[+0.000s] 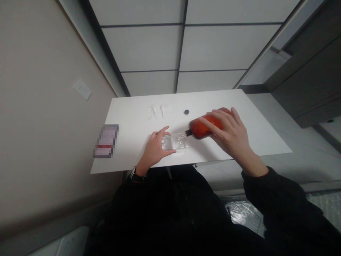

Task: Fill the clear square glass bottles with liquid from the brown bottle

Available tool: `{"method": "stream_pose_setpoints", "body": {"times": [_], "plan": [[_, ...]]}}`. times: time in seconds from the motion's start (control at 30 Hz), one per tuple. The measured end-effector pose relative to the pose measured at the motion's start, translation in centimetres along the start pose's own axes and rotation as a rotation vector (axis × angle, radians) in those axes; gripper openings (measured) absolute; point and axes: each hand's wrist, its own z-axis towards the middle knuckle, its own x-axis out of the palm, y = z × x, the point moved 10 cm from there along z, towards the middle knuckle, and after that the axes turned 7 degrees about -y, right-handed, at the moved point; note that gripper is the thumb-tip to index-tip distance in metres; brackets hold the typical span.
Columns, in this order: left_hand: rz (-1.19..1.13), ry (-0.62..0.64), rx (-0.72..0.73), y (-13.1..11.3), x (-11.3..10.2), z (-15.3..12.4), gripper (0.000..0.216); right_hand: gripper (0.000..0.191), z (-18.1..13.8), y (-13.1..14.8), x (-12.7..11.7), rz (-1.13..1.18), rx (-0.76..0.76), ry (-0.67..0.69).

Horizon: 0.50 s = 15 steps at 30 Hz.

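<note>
My right hand (229,133) grips an orange-red bottle (205,126), tipped on its side with its dark neck pointing left. The neck meets the mouth of a small clear container (179,141) on the white table (133,156). My left hand (157,147) curls around the left end of that clear container, thumb and fingers on either side. A watch sits on my left wrist.
A small black cap (186,112) lies on the table behind the bottle. Two clear pump or spray tops (157,110) lie further left at the back. A blurred card-like object (106,141) rests at the table's left edge, against a beige wall with an outlet (82,89).
</note>
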Motion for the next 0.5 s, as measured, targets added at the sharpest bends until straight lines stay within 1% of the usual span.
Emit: {"method": "stream_pose_setpoints", "body": {"times": [0.17,0.5], "plan": [[-0.005,-0.009,-0.011,0.02,-0.06,-0.01,0.103,0.084,0.17,0.09,-0.28,-0.017,-0.014,-0.015],[-0.013,-0.002,-0.015,-0.03,-0.09,-0.03,0.102,0.091,0.47,0.01,-0.36,-0.024,-0.034,0.007]]}}
